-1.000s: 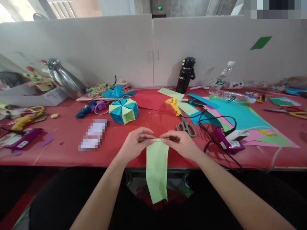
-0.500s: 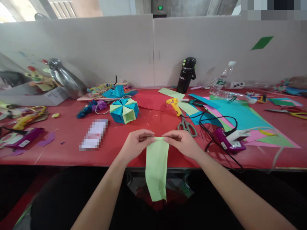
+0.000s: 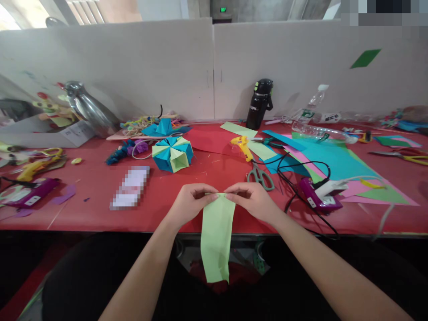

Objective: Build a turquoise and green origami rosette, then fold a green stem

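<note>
A light green strip of paper [image 3: 216, 240] hangs down past the front edge of the table. My left hand [image 3: 194, 200] pinches its top edge on the left, and my right hand [image 3: 249, 200] pinches the same edge on the right. The two thumbs are close together at the middle of that edge. Beyond my hands sits a folded blue and pale green paper ball [image 3: 172, 154]. Grey-handled scissors [image 3: 261, 177] lie just past my right hand, with a yellow glue gun [image 3: 243, 148] behind them.
A phone [image 3: 130, 187] lies left of my hands. Black cables run to a purple power strip [image 3: 321, 196] on the right, near stacked coloured paper [image 3: 344, 165]. A black bottle [image 3: 260, 104], a clear plastic bottle [image 3: 310, 107] and a silver jug [image 3: 88, 109] stand at the back.
My thumbs have drawn closer together along the top edge of the strip. The strip's lower end has swung slightly left.
</note>
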A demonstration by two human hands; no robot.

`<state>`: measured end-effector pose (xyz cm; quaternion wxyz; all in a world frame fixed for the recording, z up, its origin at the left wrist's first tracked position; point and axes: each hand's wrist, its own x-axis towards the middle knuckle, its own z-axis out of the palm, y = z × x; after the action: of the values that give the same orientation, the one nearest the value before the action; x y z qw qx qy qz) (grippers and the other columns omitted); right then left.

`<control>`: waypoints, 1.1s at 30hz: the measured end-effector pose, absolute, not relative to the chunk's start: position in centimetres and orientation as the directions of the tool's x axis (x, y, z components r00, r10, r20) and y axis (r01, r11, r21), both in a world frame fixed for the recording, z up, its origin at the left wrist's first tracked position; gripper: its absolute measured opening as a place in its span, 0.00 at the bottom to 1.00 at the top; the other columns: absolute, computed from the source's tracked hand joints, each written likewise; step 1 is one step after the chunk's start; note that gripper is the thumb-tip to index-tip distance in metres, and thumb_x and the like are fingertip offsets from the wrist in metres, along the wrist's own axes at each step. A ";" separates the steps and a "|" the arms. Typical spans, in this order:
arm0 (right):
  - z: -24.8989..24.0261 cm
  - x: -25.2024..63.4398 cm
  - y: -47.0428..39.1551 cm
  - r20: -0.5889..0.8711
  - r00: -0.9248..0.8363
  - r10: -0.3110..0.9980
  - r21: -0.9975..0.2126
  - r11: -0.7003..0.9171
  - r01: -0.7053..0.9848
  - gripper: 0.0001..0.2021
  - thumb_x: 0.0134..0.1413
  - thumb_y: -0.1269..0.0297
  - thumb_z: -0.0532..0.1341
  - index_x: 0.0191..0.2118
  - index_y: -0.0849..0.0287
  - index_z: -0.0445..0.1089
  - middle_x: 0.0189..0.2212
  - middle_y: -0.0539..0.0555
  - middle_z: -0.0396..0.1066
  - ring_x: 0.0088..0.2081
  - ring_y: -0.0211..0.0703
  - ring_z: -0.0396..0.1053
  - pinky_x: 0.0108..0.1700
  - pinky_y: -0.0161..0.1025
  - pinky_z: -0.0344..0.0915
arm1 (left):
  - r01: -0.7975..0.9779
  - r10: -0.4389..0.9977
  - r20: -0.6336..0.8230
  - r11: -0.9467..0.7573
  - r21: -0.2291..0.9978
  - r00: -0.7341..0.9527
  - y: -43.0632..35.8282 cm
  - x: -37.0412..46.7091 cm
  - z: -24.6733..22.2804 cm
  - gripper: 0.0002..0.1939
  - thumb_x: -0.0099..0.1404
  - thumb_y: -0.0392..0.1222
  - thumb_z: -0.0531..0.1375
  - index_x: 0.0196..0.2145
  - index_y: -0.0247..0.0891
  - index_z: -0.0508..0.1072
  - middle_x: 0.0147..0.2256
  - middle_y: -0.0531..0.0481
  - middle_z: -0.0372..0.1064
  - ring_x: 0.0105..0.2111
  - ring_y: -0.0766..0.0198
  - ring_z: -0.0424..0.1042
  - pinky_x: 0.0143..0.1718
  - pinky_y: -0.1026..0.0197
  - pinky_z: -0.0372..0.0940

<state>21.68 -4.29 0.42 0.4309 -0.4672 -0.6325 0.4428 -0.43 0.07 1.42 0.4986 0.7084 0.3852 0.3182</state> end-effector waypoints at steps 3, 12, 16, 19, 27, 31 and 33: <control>0.4 21.6 -4.3 0.146 -0.191 0.971 -0.964 0.183 0.194 0.09 0.58 0.58 0.66 0.40 0.56 0.79 0.37 0.53 0.80 0.39 0.45 0.77 0.42 0.40 0.71 | 0.209 0.855 0.054 -0.187 0.960 0.516 0.1 -0.4 1.6 0.11 0.63 0.47 0.67 0.37 0.37 0.81 0.35 0.47 0.79 0.35 0.60 0.76 0.36 0.62 0.69; 0.3 21.5 -4.4 0.171 -0.158 0.973 -0.952 0.204 0.228 0.08 0.58 0.58 0.66 0.40 0.56 0.79 0.37 0.53 0.81 0.38 0.45 0.76 0.41 0.40 0.71 | 0.197 0.851 0.040 -0.166 0.966 0.523 0.3 -0.5 1.5 0.12 0.63 0.49 0.66 0.38 0.38 0.81 0.37 0.46 0.80 0.38 0.59 0.76 0.38 0.61 0.69; 0.7 21.4 -4.6 0.187 -0.160 0.969 -0.927 0.228 0.298 0.10 0.60 0.57 0.64 0.40 0.55 0.79 0.38 0.53 0.80 0.38 0.45 0.76 0.40 0.40 0.70 | 0.254 0.864 0.051 -0.203 0.946 0.501 0.3 -0.5 1.5 0.14 0.66 0.51 0.63 0.39 0.37 0.81 0.37 0.47 0.79 0.38 0.60 0.74 0.38 0.62 0.67; 0.8 21.4 -4.7 0.180 -0.158 0.971 -0.917 0.224 0.332 0.11 0.61 0.55 0.63 0.40 0.55 0.79 0.37 0.53 0.80 0.37 0.45 0.75 0.39 0.39 0.69 | 0.309 0.873 0.053 -0.227 0.923 0.484 0.2 -0.5 1.7 0.17 0.68 0.53 0.61 0.37 0.36 0.81 0.32 0.50 0.76 0.32 0.63 0.70 0.32 0.64 0.62; 0.7 21.7 -4.4 0.137 -0.165 0.977 -0.933 0.183 0.309 0.13 0.61 0.53 0.62 0.39 0.54 0.80 0.36 0.52 0.80 0.34 0.44 0.75 0.37 0.39 0.70 | 0.334 0.886 0.062 -0.237 0.912 0.459 0.1 -0.5 1.7 0.20 0.68 0.57 0.60 0.34 0.36 0.79 0.25 0.53 0.67 0.27 0.66 0.63 0.28 0.64 0.56; 0.7 21.9 -4.2 0.147 -0.167 0.975 -0.927 0.195 0.320 0.13 0.61 0.53 0.62 0.40 0.54 0.81 0.36 0.52 0.81 0.36 0.46 0.75 0.38 0.40 0.71 | 0.338 0.884 0.068 -0.247 0.908 0.463 0.2 -0.6 1.7 0.20 0.68 0.57 0.59 0.34 0.36 0.79 0.27 0.52 0.69 0.28 0.65 0.65 0.29 0.64 0.58; 0.6 21.9 -4.2 0.153 -0.170 0.974 -0.925 0.201 0.321 0.13 0.61 0.53 0.62 0.40 0.55 0.81 0.36 0.53 0.81 0.36 0.46 0.75 0.38 0.40 0.71 | 0.341 0.884 0.068 -0.248 0.907 0.462 0.2 -0.5 1.7 0.20 0.68 0.56 0.59 0.35 0.36 0.80 0.28 0.51 0.71 0.29 0.64 0.66 0.30 0.63 0.60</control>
<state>21.92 -4.21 0.65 0.4138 -0.4939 -0.6553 0.3942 -0.55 0.19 1.69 0.4469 0.7290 0.4201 0.3039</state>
